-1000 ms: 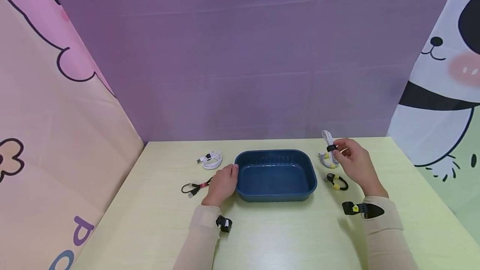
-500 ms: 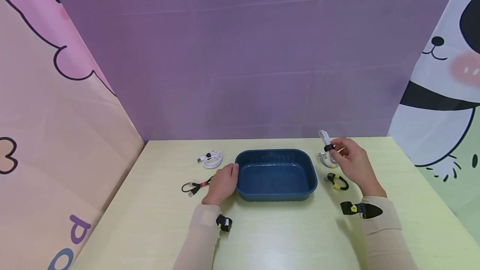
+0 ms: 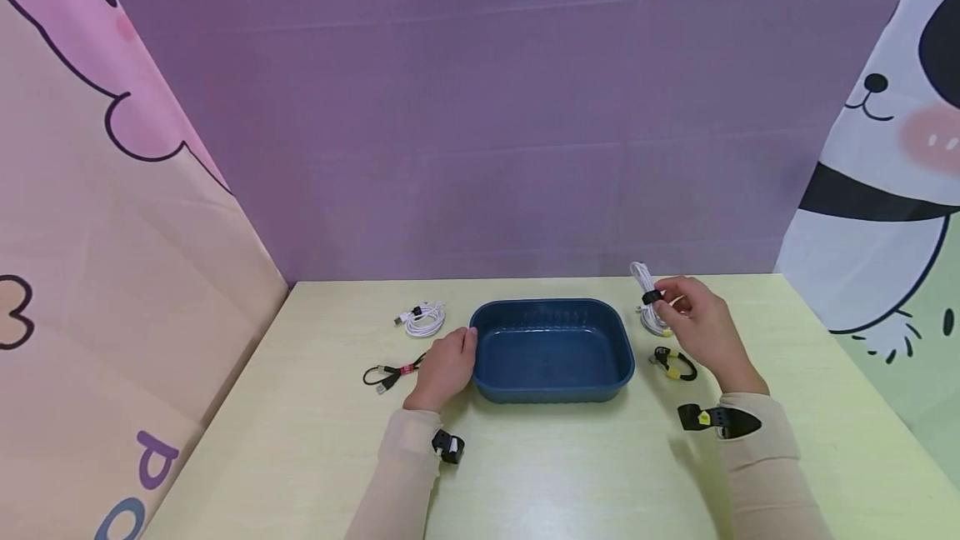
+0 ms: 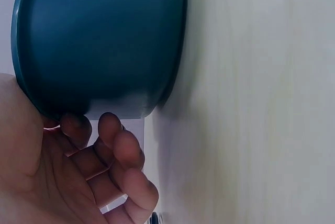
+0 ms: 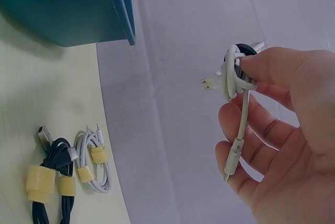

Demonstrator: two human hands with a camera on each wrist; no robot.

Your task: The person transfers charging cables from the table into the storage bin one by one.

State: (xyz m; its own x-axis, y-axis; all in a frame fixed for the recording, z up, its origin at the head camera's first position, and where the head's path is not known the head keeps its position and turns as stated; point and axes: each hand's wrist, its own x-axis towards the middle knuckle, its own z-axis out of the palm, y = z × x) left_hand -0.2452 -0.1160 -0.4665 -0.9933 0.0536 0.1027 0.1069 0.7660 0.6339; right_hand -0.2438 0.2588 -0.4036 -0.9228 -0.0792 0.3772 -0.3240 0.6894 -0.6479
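My right hand (image 3: 703, 330) pinches a bundled white charging cable (image 3: 641, 277) between thumb and fingers, raised above the table to the right of a blue plastic bin (image 3: 552, 395). A black strap binds the bundle. In the right wrist view the cable's connectors (image 5: 233, 157) dangle near the lower fingers. On the bin's left end, my left hand (image 3: 444, 367) grips the rim, thumb over the edge and curled fingers (image 4: 128, 149) against the outer wall. Below the right hand lie a white cable with yellow bands (image 5: 93, 160) and a black cable with yellow bands (image 3: 677, 363).
Left of the bin lie a coiled white cable (image 3: 423, 319) and a black cable with a red band (image 3: 390, 375), partly hidden by the left hand. A purple cloth (image 3: 465, 123) backs the pale table (image 3: 547, 473); printed cloths flank it.
The right hand has drifted slightly left toward the bin, carrying the white cable. The left hand and the bin have stayed in place.
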